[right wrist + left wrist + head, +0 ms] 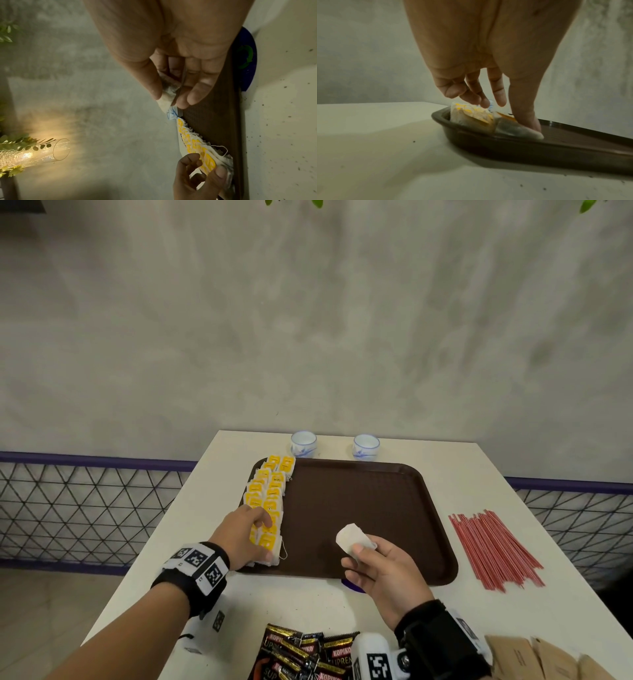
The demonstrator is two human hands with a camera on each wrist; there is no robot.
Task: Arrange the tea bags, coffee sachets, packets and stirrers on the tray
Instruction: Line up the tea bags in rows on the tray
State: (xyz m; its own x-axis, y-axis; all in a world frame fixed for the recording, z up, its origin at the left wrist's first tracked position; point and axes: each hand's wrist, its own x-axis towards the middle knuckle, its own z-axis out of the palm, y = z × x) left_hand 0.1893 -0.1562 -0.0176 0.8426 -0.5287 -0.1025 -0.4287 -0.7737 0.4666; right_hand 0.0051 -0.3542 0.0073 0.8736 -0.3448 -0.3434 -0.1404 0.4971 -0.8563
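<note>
Tea bags (269, 501) (rows along the tray's (373, 508) left edge) could scatter if the pressing left hand (245, 537) slips while the right hand (380, 570) pinches another bag (351, 537).

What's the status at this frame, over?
Left hand presses the tea bag rows on the tray. Right hand pinches one tea bag above it. Nothing blocking.

2 cups (303, 444) behind; table (479, 474).
</note>
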